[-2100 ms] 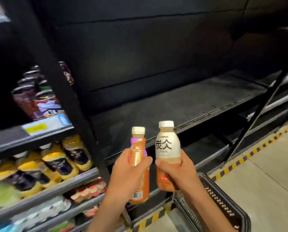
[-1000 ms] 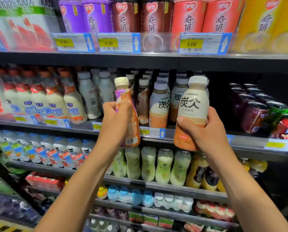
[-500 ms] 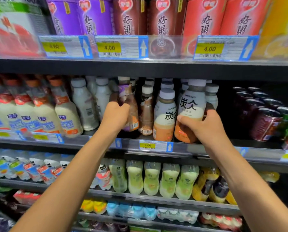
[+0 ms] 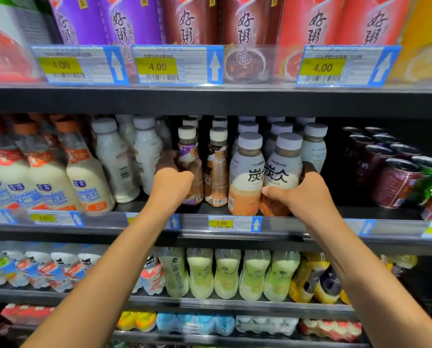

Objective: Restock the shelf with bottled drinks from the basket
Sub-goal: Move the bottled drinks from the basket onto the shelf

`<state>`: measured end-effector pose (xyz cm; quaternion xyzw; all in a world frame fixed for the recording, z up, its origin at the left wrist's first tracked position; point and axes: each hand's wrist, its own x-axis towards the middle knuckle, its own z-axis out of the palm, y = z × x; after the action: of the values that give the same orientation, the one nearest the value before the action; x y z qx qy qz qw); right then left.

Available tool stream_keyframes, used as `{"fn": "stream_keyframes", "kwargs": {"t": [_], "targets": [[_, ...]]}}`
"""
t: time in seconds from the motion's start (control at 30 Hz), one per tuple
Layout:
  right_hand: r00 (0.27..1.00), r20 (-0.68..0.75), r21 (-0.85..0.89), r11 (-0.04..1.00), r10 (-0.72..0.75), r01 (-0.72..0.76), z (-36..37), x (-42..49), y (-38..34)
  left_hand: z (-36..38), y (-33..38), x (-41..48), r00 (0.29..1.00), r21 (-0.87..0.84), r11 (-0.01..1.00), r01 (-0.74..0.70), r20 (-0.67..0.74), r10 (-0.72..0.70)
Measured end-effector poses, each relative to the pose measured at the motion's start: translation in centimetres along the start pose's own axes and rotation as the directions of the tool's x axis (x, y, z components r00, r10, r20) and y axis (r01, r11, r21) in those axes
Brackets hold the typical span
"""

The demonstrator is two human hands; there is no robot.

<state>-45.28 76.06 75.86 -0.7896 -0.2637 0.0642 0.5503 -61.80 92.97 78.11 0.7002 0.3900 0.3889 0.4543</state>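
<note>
Bottled drinks both set at shelf front in head view: purple-label bottle gripped by left hand, Tanbing bottle gripped by right hand. Placing step, seemingly; next, release and withdraw without toppling neighbours.

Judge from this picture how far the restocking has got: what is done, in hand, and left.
Done: neither bottle has been let go yet. In hand: the left hand sets the purple-labelled bottle on the middle shelf; the right hand seats the Tanbing bottle. Left: release both. The basket is out of view.
</note>
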Motion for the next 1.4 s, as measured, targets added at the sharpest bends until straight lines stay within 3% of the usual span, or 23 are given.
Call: {"fn": "stream_keyframes", "kwargs": {"t": [0.4, 0.5, 0.6, 0.67, 0.73, 0.9, 1.07, 1.23, 1.4], "targets": [[0.998, 0.058, -0.13, 0.991, -0.01, 0.018, -0.4, -0.1, 0.0, 0.2, -0.1, -0.2, 1.0, 0.141, 0.99, 0.021, -0.012, -0.02], [0.996, 0.08, -0.17, 0.984, -0.037, 0.05, -1.1, -0.5, -0.5, 0.0, -0.4, -2.2, 0.978, 0.273, 0.954, -0.125, -0.127, 0.164], [0.984, -0.019, -0.143, 0.974, -0.179, 0.174, -2.2, -1.4, -1.2, 1.2, -0.1, -6.7, 0.894, 0.196, 0.916, -0.351, -0.222, 0.39], [0.972, -0.071, -0.157, 0.965, -0.222, 0.209, -2.8, -1.8, -1.4, 3.1, 0.6, -8.3, 0.938, 0.145, 0.937, -0.317, -0.094, 0.332], [0.976, -0.058, -0.225, 0.955, -0.21, 0.192, -2.8, -1.7, -1.4, 5.1, 1.0, -8.5, 0.974, 0.213, 0.951, -0.225, 0.034, 0.223], [0.985, -0.016, -0.362, 0.919, -0.172, 0.154, -1.9, -1.3, -1.1, 6.9, 1.5, -8.5, 0.976, 0.341, 0.922, -0.183, -0.046, 0.211], [0.984, 0.028, -0.348, 0.921, -0.174, 0.173, -2.3, -1.0, -0.4, 7.3, 1.9, -7.8, 0.96, 0.434, 0.878, -0.199, -0.093, 0.264], [0.98, 0.12, -0.241, 0.953, -0.161, 0.186, -4.4, -0.2, 0.4, 7.7, 1.9, -7.5, 0.949, 0.477, 0.839, -0.261, -0.034, 0.314], [0.976, 0.151, -0.169, 0.968, -0.158, 0.183, -7.0, 0.2, 1.2, 8.8, 1.7, -7.3, 0.955, 0.368, 0.883, -0.292, 0.064, 0.29]]}}
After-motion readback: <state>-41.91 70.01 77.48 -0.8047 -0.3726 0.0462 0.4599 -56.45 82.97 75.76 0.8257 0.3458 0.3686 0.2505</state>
